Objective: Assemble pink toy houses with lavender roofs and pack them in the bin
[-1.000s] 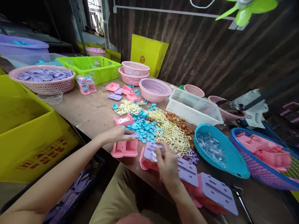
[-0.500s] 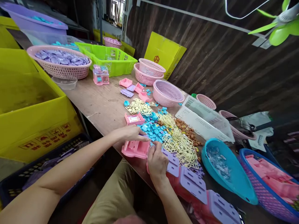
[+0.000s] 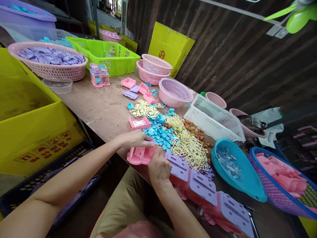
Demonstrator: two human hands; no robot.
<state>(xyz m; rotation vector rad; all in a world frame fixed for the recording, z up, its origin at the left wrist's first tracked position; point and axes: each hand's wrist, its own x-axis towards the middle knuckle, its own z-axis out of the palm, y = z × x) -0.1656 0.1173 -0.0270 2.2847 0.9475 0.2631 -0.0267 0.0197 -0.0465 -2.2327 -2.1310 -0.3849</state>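
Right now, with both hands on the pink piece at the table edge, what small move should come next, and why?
Probably press the small part down into the pink base. The left hand rests on its top, the right hand meets its right end, and the fingers there hide the part, so whether it is seated cannot be told.

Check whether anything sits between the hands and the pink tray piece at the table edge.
Nothing visible does. The left hand rests on the pink tray piece from above, and the right hand touches its right end, beside the blue parts pile.

Pink shell (image 3: 140, 154), blue bits (image 3: 158, 134), lime-green crate (image 3: 104, 54).
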